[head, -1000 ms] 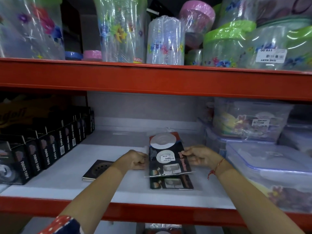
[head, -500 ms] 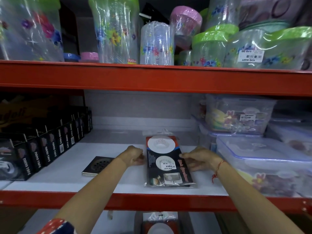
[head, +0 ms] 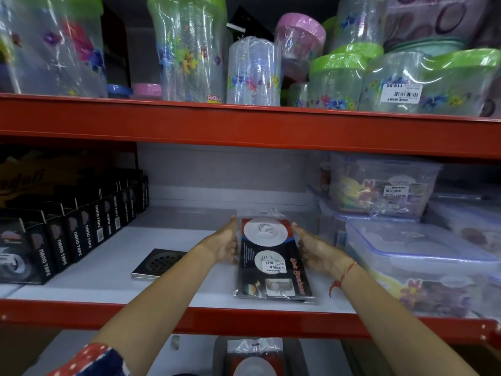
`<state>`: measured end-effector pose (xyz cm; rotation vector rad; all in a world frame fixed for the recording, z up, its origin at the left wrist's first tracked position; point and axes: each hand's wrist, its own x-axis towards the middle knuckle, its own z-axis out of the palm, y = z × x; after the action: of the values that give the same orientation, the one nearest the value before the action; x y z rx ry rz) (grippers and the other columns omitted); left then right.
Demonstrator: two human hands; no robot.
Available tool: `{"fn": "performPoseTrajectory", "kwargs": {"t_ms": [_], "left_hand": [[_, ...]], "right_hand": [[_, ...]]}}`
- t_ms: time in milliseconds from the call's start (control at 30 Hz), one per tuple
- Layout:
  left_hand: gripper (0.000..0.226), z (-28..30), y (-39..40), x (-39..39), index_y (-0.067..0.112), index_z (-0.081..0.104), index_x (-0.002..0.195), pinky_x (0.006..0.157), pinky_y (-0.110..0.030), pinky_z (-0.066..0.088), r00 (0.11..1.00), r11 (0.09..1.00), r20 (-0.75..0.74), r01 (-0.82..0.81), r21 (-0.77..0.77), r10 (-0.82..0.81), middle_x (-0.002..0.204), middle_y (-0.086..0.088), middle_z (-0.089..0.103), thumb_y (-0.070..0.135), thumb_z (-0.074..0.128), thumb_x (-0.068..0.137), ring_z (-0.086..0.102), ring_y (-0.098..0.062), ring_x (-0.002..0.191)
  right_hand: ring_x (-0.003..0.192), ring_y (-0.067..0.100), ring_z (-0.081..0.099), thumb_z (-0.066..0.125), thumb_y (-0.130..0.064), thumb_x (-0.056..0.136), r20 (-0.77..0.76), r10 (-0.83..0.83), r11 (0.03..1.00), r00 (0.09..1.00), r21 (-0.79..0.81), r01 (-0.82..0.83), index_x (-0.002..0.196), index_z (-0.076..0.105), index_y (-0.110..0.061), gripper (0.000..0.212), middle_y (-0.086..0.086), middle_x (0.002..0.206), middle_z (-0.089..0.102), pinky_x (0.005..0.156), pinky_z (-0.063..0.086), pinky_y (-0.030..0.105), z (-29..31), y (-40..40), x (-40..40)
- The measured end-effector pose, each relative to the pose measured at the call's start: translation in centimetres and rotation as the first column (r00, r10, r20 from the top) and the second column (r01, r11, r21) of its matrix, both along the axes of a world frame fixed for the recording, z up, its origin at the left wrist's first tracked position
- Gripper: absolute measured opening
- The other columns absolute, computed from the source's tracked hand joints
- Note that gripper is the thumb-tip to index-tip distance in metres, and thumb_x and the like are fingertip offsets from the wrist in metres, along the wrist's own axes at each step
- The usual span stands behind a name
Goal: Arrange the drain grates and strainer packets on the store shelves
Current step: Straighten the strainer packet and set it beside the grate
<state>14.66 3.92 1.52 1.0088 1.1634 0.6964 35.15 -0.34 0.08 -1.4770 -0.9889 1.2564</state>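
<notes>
A small stack of black sink strainer packets (head: 273,261) with white round strainers lies flat on the white middle shelf (head: 189,234). My left hand (head: 226,244) presses flat against the stack's left edge and my right hand (head: 311,246) against its right edge, fingers stretched forward. A square dark drain grate (head: 158,263) lies on the shelf to the left, partly hidden by my left forearm. Another strainer packet (head: 253,356) shows on the shelf below.
Black nano tape boxes (head: 70,234) line the shelf's left side. Clear lidded plastic containers (head: 412,256) are stacked on the right. The red upper shelf beam (head: 244,128) carries wrapped floral jars. The red front rail (head: 189,320) edges the middle shelf.
The lifted top packet came down squarely onto the one beneath. Both hands slid forward along the stack's sides and flattened against its edges.
</notes>
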Motion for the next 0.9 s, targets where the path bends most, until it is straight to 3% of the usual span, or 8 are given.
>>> {"fn": "performPoseTrajectory", "kwargs": {"t_ms": [67, 133, 233, 367, 500, 633, 767, 900], "left_hand": [[0.064, 0.0, 0.0, 0.1, 0.007, 0.052, 0.092, 0.074, -0.035, 0.044, 1.0, 1.0, -0.025, -0.002, 0.022, 0.002, 0.091, -0.013, 0.056, 0.061, 0.017, 0.094, 0.054, -0.024, 0.084], [0.075, 0.0, 0.0, -0.4, 0.001, 0.038, 0.135, 0.104, -0.039, 0.039, 0.999, 0.998, -0.04, -0.017, 0.059, 0.02, 0.134, -0.018, 0.05, 0.06, 0.017, 0.094, 0.048, -0.03, 0.125], [0.082, 0.4, -1.0, -2.2, 0.0, 0.004, 0.15, 0.118, -0.04, 0.018, 1.0, 0.996, -0.019, -0.013, 0.087, 0.015, 0.157, -0.02, 0.015, 0.058, 0.019, 0.095, 0.035, -0.03, 0.137], [0.075, 0.3, -1.5, -6.0, -0.004, 0.023, 0.145, 0.114, -0.038, 0.028, 0.998, 0.988, -0.05, -0.03, 0.149, 0.038, 0.151, -0.021, 0.032, 0.053, 0.022, 0.097, 0.038, -0.031, 0.136], [0.04, 0.1, -3.2, -9.7, 0.012, 0.051, 0.114, 0.086, -0.03, 0.042, 0.993, 0.962, -0.092, -0.048, 0.268, 0.075, 0.107, -0.01, 0.055, 0.043, 0.029, 0.1, 0.054, -0.022, 0.097], [0.033, -0.5, -5.6, -12.9, 0.008, 0.059, 0.109, 0.082, -0.027, 0.046, 0.977, 0.885, -0.108, -0.117, 0.45, 0.183, 0.108, -0.011, 0.059, 0.031, 0.037, 0.1, 0.056, -0.022, 0.1], [0.044, -1.5, -8.0, -16.2, 0.002, 0.065, 0.11, 0.105, -0.038, 0.042, 0.896, 0.745, -0.338, 0.012, 0.667, 0.288, 0.118, -0.015, 0.066, 0.034, 0.036, 0.1, 0.059, -0.029, 0.113], [0.046, -3.0, -9.7, -18.7, 0.003, 0.064, 0.094, 0.077, -0.035, 0.047, 0.73, 0.574, -0.501, 0.182, 0.798, 0.465, 0.085, -0.014, 0.069, 0.036, 0.033, 0.1, 0.063, -0.033, 0.088]], "right_hand": [[0.095, 0.027, 0.064, 0.056, -0.055, 0.087, 0.01, 0.001, 1.0, 1.0, 0.002, -0.001, 0.096, 0.06, -0.008, 0.048, 0.015, 0.097, 0.069, 0.095, 0.049, 0.039, 0.2, -0.2, -0.4], [0.094, 0.026, 0.064, 0.052, -0.056, 0.089, 0.021, 0.02, 1.0, 1.0, 0.016, -0.021, 0.104, 0.063, -0.008, 0.052, 0.016, 0.104, 0.07, 0.085, 0.05, 0.036, 0.4, -0.3, -0.7], [0.119, 0.032, 0.056, 0.045, -0.061, 0.09, 0.145, 0.009, 0.999, 0.989, 0.035, -0.014, 0.118, 0.062, -0.008, 0.062, 0.017, 0.125, 0.064, 0.109, 0.036, 0.041, 0.8, -0.6, -1.3], [0.127, 0.032, 0.046, 0.043, -0.065, 0.089, 0.326, -0.136, 0.99, 0.936, 0.076, 0.117, 0.138, 0.047, -0.007, 0.076, 0.014, 0.146, 0.046, 0.101, 0.035, 0.039, 1.9, -1.2, -3.2], [0.113, 0.03, 0.054, 0.047, -0.054, 0.092, 0.423, -0.189, 0.969, 0.886, 0.226, 0.098, 0.136, 0.05, -0.009, 0.063, 0.014, 0.139, 0.053, 0.081, 0.041, 0.028, 2.0, -2.4, -6.4], [0.132, 0.027, 0.046, 0.056, -0.046, 0.091, 0.418, -0.174, 0.946, 0.892, 0.321, 0.034, 0.143, 0.042, -0.011, 0.064, 0.008, 0.148, 0.045, 0.102, 0.037, 0.03, 1.6, -4.3, -10.4], [0.129, 0.025, 0.049, 0.061, -0.042, 0.089, 0.477, -0.14, 0.924, 0.868, 0.377, -0.058, 0.141, 0.046, -0.01, 0.062, 0.008, 0.143, 0.051, 0.095, 0.036, 0.023, 1.0, -6.1, -13.8], [0.132, 0.025, 0.047, 0.065, -0.038, 0.087, 0.569, -0.118, 0.906, 0.814, 0.396, -0.146, 0.139, 0.049, -0.011, 0.06, 0.006, 0.143, 0.051, 0.104, 0.038, 0.031, 0.3, -7.0, -16.0]]}}
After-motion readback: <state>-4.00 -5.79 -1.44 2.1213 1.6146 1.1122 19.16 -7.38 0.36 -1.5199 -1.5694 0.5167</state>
